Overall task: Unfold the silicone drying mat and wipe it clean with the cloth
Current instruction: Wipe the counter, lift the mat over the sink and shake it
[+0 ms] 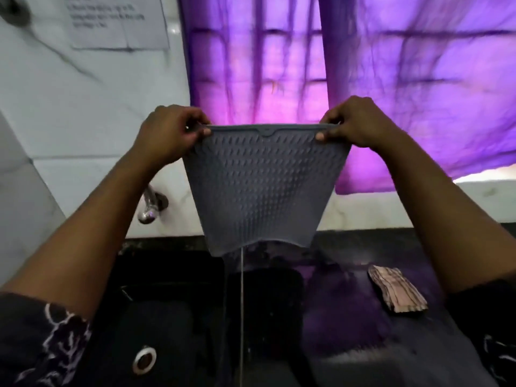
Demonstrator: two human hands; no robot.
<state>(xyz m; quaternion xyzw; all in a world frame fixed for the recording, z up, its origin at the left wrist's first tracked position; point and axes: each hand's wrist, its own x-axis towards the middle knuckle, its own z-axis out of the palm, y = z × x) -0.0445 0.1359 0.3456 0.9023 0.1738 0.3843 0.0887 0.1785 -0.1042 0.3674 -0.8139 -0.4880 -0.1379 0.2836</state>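
1. Left hand (170, 132) was closed in a pinch on the upper left corner of the silicone mat (262, 188); right hand (353, 125) was pinched the same way on the upper right corner. Thumbs sat on the near face, fingers curled behind.
2. The mat hung straight down between the two hands, top edge pulled taut, textured side toward the camera. It looked fully opened; the lower edge curled slightly.
3. Below the hands was a dark sink (156, 317) with its drain (144, 359) under the left forearm. The tap (149, 203) sat just beside the left wrist, apart from the mat.
4. The cloth (396, 290), folded, lay on the counter (349, 317) below the right forearm, untouched.
5. Risk: thin pinch grips on slick silicone. If either slipped, that corner would likely drop and the mat would swing or fall into the sink.
6. Risk: lowering it straight down could put it half over the sink edge, so it would sag and fold back on itself. It probably needed shifting toward the right hand's side, onto flat counter.
7. Risk: laying it there could cover the cloth, since the cloth sat right in that landing zone.
8. Risk: releasing the right hand to reach the cloth before the mat lay flat would leave it dangling from one corner.
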